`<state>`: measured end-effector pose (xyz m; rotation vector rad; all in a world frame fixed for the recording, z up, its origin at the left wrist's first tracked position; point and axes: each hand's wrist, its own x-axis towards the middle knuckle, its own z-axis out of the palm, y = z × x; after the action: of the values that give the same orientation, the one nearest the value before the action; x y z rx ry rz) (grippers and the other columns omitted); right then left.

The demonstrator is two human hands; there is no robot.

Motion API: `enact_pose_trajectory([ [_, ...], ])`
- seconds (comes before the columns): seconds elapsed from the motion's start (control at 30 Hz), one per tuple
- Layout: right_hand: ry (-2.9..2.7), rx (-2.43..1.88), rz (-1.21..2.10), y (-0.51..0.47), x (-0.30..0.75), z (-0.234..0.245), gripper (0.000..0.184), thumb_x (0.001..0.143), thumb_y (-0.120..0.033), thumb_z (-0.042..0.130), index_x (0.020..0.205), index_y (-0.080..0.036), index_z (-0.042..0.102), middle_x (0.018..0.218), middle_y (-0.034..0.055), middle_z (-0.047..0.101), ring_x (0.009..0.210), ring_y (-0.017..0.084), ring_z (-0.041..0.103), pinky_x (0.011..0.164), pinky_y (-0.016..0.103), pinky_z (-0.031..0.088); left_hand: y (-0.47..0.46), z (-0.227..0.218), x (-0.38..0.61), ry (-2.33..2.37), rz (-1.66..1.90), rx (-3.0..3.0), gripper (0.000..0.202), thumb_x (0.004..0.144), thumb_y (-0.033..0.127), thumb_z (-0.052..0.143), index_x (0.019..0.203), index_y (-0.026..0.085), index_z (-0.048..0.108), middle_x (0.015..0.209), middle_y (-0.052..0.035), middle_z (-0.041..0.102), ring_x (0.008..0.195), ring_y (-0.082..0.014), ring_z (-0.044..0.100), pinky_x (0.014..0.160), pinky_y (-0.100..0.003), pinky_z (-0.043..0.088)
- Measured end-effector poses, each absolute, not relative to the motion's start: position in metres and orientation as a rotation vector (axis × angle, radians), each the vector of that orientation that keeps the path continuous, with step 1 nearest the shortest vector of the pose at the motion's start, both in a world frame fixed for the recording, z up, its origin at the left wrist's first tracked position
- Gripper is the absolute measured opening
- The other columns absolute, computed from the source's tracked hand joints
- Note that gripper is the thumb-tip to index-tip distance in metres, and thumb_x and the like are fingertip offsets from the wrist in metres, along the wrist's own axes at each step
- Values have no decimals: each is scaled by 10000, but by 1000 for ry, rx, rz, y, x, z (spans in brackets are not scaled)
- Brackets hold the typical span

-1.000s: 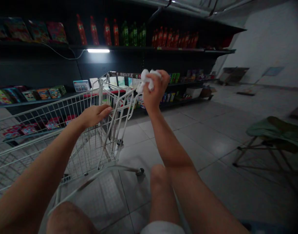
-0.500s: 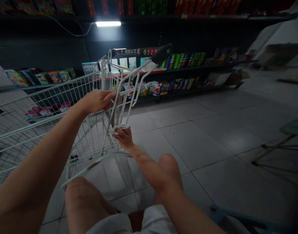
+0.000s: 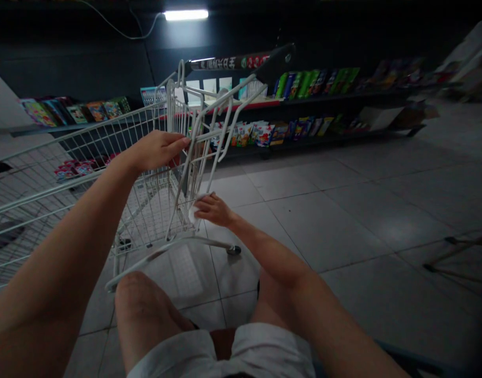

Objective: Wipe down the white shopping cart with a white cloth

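L hand (image 3: 156,151) curled round top wires of a wire shopping cart (image 3: 154,247), fingers together, gripping. R hand (image 3: 214,209) low at cart's front corner, fingers together, pressing a white tissue (image 3: 194,214) against the cart's upright frame; tissue mostly under the fingers. Cart stands on grey floor tiles (image 3: 323,231), just in front of the person's bare knees (image 3: 140,315) and white shorts (image 3: 221,352). Behind it, dark store shelving (image 3: 343,100) w/ snack packets (image 3: 249,134).
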<state>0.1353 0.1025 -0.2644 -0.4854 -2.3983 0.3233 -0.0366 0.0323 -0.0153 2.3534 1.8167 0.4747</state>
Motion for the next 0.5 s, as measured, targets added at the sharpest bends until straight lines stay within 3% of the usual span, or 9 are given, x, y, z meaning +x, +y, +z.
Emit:
enact_pose_trajectory([
  [0.07,-2323,-444,204,115,133,-249,186,934,-367,579,830,-285,711,1072,9,690,1049,179,566,1024,417,416,34,-16,-37,1820,473,2362,483,935,496,312,938,156,654,714,-33,640,656,-133,603,686,-260,428],
  [0.17,-2012,-695,101,101,103,-250,187,927,-363,558,961,-292,728,1163,64,627,1147,240,509,1060,448,378,35,-16,-37,1831,473,2373,495,939,515,312,923,157,652,721,-42,635,689,-146,593,700,-273,424],
  [0.3,-2013,-873,256,43,42,-312,216,890,-372,585,1033,-291,725,1230,81,573,1220,265,469,1095,466,355,33,-14,-37,1805,450,2428,466,943,501,314,853,167,627,709,-50,629,691,-155,580,700,-288,428],
  [0.4,-2274,-656,610,13,28,-373,118,820,-262,653,884,-306,742,1127,31,641,1125,234,532,1047,435,399,30,-12,-35,1775,440,2442,447,941,494,323,836,171,613,685,-42,633,653,-148,580,684,-288,431],
  [0.5,-2319,-545,834,10,55,-408,163,649,-103,709,674,-265,708,862,-11,678,925,189,597,920,349,473,26,-11,-33,1796,390,2459,448,924,535,375,905,170,634,659,-27,637,636,-147,582,670,-285,425],
])
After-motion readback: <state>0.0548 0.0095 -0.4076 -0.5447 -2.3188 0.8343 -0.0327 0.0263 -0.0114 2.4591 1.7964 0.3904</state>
